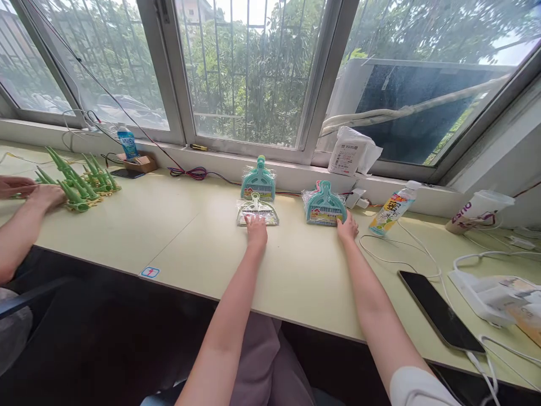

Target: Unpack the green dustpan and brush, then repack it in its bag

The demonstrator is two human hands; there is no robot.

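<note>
My left hand [256, 230] lies with its fingers apart on the lower edge of a white and green mini dustpan and brush set [255, 206] in clear plastic wrap. Right behind that one, a teal dustpan and brush set [258, 181] leans toward the window wall. Farther right, my right hand [348, 227] grips the lower right corner of another wrapped teal dustpan set [324, 200], its thumb at the front. A pink handle [318, 185] peeks out behind this set. The undersides of both hands are hidden.
A co-worker's hands [48, 194] are at the left beside green spiky plastic parts [78, 189]. On my right are a drink bottle [393, 208], a plastic cup [477, 211], a phone [439, 310] with a cable, and a power strip [486, 293]. A white package [346, 155] sits on the sill.
</note>
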